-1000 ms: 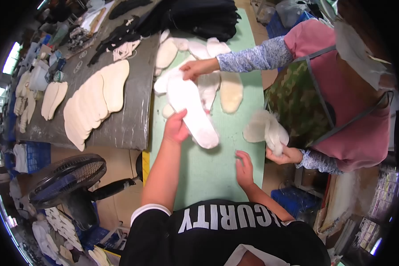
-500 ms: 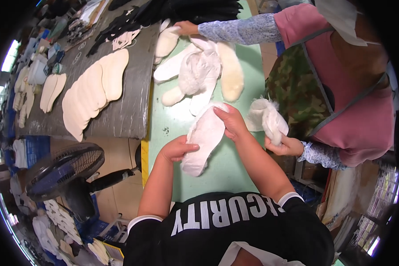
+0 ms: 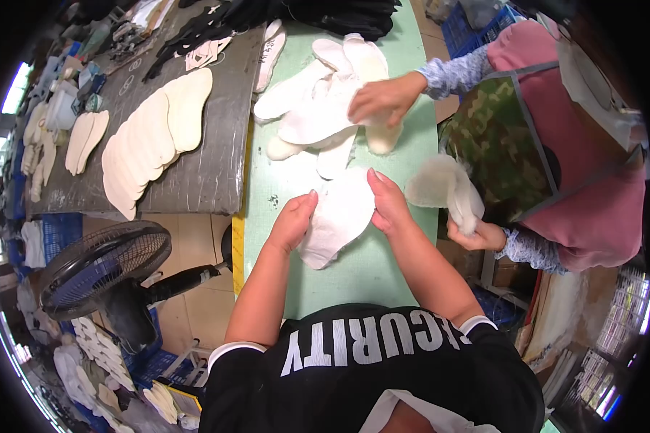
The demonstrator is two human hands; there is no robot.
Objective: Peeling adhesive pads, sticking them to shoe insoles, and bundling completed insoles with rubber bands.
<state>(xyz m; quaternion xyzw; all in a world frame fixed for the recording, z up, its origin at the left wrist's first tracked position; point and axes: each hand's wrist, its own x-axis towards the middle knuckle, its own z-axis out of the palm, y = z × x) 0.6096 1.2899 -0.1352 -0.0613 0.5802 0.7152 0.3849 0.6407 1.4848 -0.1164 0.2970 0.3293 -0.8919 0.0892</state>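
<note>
A white insole (image 3: 341, 216) with a soft fuzzy rim lies between my two hands, just above the green tabletop. Its left edge is in the grip of my left hand (image 3: 295, 219), thumb on top. My right hand (image 3: 389, 204) has closed on its upper right edge, thumb up and fingers partly hidden beneath. Beyond my hands is a loose pile of white and cream insoles (image 3: 289, 92). A co-worker's hand (image 3: 387, 99) rests over that pile, and the co-worker's other hand (image 3: 478, 236) holds a fluffy white piece (image 3: 466, 193).
The green table (image 3: 354, 292) stands before me. On the grey table (image 3: 220, 173) to the left lie overlapping cream insoles (image 3: 141, 148). A black fan (image 3: 108, 270) is at the lower left. Black material (image 3: 332, 18) is heaped at the far end. The co-worker's camouflage apron (image 3: 495, 144) borders the right side.
My left hand has moved up along the insole, which now lies flatter and wider. The co-worker's far hand went from the pile's left to its right; a smooth white piece covers the fluffy clump.
</note>
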